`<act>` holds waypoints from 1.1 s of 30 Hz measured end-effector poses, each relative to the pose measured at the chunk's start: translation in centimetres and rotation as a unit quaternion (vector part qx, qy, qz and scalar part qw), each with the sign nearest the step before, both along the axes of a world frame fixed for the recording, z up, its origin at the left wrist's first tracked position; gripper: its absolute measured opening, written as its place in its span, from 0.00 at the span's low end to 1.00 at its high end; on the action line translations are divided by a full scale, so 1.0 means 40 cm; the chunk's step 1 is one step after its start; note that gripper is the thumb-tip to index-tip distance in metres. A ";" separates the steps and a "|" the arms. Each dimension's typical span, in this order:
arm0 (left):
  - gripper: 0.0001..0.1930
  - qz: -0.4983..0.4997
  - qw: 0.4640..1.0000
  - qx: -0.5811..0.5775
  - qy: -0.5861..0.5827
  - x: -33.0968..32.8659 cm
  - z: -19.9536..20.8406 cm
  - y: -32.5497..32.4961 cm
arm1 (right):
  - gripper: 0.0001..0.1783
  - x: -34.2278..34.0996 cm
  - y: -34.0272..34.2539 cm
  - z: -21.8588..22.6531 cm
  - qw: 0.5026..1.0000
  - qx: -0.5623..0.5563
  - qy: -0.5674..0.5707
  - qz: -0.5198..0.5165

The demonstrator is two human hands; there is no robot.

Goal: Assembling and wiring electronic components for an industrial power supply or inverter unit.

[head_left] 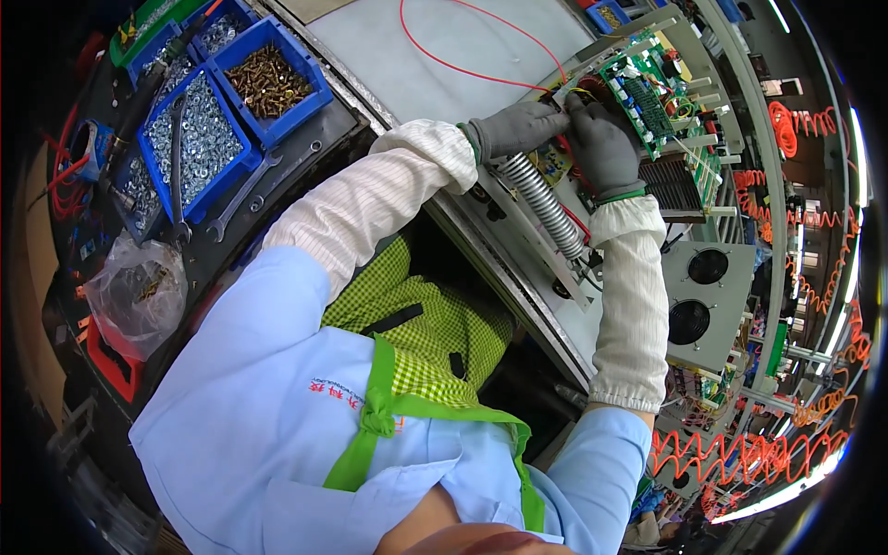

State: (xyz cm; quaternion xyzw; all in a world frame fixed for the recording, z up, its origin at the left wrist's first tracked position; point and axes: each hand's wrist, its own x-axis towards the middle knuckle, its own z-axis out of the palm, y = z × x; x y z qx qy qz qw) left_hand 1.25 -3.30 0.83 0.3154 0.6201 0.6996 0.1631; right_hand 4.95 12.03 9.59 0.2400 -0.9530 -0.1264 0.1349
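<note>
My left hand (520, 129), in a grey glove, reaches into an open electrical unit with its fingers closed together. Beside it my right hand (603, 148), gloved alike, has its fingers bent inward close to the left fingertips. A long red wire (462, 79) loops over the bench and ends by the fingers of both hands. What the fingertips pinch is hidden. Just right of my right hand stands a green circuit board (647, 97) with wires and components. A coiled silver resistor (544, 205) lies below the hands, and a dark finned heat sink (672, 188) sits to their right.
Blue bins hold brass-coloured screws (268, 81) and silver nuts (196, 139) at the left. A combination wrench (242, 199) lies near them, beside a clear plastic bag (139, 291). A grey panel with two fans (698, 296) stands right. Orange coiled hoses (749, 458) hang at the far right.
</note>
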 end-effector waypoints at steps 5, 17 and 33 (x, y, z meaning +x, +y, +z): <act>0.21 -0.002 0.999 0.016 -0.028 0.003 -0.011 0.006 | 0.18 -0.003 -0.001 -0.019 0.997 0.030 0.073 0.021; 0.15 0.136 0.982 -0.066 0.116 -0.005 -0.037 -0.067 | 0.13 -0.004 -0.018 -0.034 0.992 -0.007 0.123 0.037; 0.08 0.173 0.909 -0.315 0.209 -0.002 0.048 -0.022 | 0.13 0.005 -0.014 -0.030 0.994 -0.016 0.108 0.024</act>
